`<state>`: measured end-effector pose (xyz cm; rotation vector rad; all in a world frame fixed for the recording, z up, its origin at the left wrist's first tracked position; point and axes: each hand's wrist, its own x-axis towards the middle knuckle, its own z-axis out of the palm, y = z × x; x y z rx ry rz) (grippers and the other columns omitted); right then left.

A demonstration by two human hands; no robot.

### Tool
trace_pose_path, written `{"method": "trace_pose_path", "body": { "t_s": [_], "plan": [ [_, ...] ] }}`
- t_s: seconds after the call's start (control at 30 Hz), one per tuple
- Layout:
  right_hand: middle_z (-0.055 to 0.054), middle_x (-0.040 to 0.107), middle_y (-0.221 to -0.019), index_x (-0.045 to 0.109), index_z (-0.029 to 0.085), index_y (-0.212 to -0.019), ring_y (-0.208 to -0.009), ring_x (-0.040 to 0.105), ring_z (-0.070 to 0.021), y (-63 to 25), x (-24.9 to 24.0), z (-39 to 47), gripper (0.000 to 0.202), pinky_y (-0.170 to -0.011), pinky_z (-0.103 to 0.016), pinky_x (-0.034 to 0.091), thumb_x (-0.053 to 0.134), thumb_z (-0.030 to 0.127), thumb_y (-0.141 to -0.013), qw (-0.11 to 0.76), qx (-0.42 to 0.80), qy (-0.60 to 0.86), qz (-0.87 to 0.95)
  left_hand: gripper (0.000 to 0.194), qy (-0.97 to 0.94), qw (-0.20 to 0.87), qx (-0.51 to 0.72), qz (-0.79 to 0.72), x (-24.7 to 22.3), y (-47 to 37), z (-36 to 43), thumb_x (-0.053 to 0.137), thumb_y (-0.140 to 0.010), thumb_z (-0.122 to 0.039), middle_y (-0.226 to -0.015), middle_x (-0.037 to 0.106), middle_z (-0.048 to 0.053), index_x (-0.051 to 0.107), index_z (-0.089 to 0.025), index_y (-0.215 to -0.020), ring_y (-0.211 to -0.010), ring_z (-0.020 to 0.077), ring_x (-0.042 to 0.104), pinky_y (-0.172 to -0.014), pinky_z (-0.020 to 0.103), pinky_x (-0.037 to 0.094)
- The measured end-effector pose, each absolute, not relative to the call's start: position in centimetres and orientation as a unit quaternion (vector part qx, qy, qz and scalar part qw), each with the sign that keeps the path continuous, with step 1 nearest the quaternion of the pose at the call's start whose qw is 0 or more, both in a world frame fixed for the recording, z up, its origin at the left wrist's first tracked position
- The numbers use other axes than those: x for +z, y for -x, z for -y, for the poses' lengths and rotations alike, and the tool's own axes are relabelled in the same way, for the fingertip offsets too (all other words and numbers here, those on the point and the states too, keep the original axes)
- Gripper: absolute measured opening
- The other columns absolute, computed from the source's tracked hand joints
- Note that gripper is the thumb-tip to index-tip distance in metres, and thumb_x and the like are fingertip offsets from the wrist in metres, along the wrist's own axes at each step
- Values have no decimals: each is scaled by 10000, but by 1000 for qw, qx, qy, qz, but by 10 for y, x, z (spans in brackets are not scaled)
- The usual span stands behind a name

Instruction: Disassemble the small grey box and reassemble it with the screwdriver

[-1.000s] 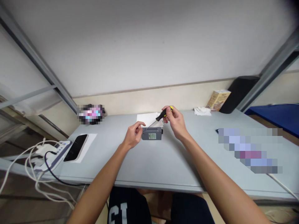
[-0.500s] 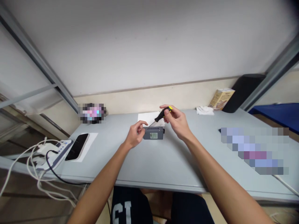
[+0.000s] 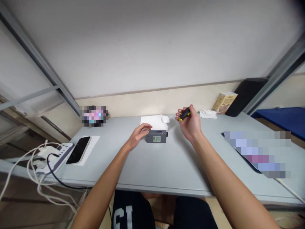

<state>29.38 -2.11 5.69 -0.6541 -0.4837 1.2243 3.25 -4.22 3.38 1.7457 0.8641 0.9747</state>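
Note:
A dark grey slotted box (image 3: 156,136) with a pale label on its front stands on the desk in front of me. At its left end is my left hand (image 3: 139,133), fingers loosely stretched and apart; the thumb is close to the box's top left corner, and whether it touches cannot be made out. To the right of the box and above the desk, my right hand (image 3: 190,122) is closed round a black and yellow screwdriver (image 3: 185,113). The handle shows between the fingers; its shaft is not visible.
Behind the box lie white paper (image 3: 152,121) and a small white rounded case (image 3: 165,119). A phone (image 3: 79,150) and a power strip (image 3: 56,158) with cables are left. Tissue (image 3: 208,114), a carton (image 3: 224,103) and a black cylinder (image 3: 246,95) stand back right; a blurred flat device (image 3: 245,160) lies right.
My right hand has drawn the screwdriver away from the box's top, to the right, and turned it in the palm. My left fingers have loosened and straightened. The white case has come into view.

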Motion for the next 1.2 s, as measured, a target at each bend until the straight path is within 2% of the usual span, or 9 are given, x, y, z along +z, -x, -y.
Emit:
{"method": "trace_pose_path", "body": {
  "t_s": [0.1,0.23,0.37,0.5,0.67,0.8,0.9,1.03,1.2],
  "plan": [
    [1,637,-714,535,221,-722,-591,605,-108,-289,50,20,404,-535,-211,535,586,521,-989,729,606,288,131,400,-653,556,407,-316,25,-38,41,550,-998,-468,-1327,659,111,629,-226,-1307,-1331,296,553,-1160,426,366],
    [-17,634,-678,522,217,-718,-572,597,-110,-257,38,26,433,-543,-205,520,389,425,-1075,682,666,288,91,498,-620,570,430,-325,5,-52,40,494,-1017,-555,-1421,609,109,564,-249,-1403,-1416,300,490,-1217,448,325],
    [-15,646,-690,551,206,-712,-572,567,-96,-233,28,31,420,-563,-192,495,426,395,-1065,687,654,288,133,483,-628,536,424,-371,-10,-59,40,431,-1044,-546,-1458,550,80,487,-309,-1460,-1414,269,478,-1210,437,350],
    [-3,644,-690,573,210,-711,-569,528,-99,-232,23,31,395,-563,-204,473,507,427,-1035,698,622,310,173,438,-671,498,389,-388,-7,-59,43,487,-1029,-463,-1426,534,83,446,-319,-1441,-1413,257,469,-1200,444,361],
    [-1,630,-710,576,208,-738,-568,508,-98,-240,25,27,396,-550,-211,451,472,425,-1053,693,620,324,176,381,-753,382,357,-400,16,-54,54,516,-1022,-412,-1324,566,109,454,-254,-1363,-1307,252,543,-1156,430,413],
    [10,573,-684,543,210,-748,-547,487,-92,-251,25,19,417,-529,-207,433,430,452,-1068,712,608,319,146,327,-823,261,323,-388,29,-48,60,672,-925,-329,-1211,647,84,584,-228,-1223,-1112,247,627,-1019,384,498],
    [28,516,-658,511,219,-762,-526,464,-94,-259,24,15,403,-498,-209,414,443,480,-1061,714,615,309,126,236,-805,271,349,-396,27,-46,56,683,-916,-296,-1089,706,60,654,-216,-1136,-988,219,658,-927,345,527],
    [46,448,-629,477,226,-769,-503,432,-97,-263,24,15,406,-469,-210,388,417,492,-1070,705,624,314,117,251,-763,305,387,-417,17,-48,47,661,-946,-361,-1005,737,60,718,-190,-1120,-887,195,667,-858,321,541],
    [44,462,-633,492,218,-786,-506,446,-92,-261,26,17,408,-477,-201,396,352,440,-1098,702,615,341,114,315,-758,280,348,-476,7,-46,39,590,-986,-437,-1050,752,60,771,-210,-1111,-940,209,668,-865,323,536]
  ]
}}
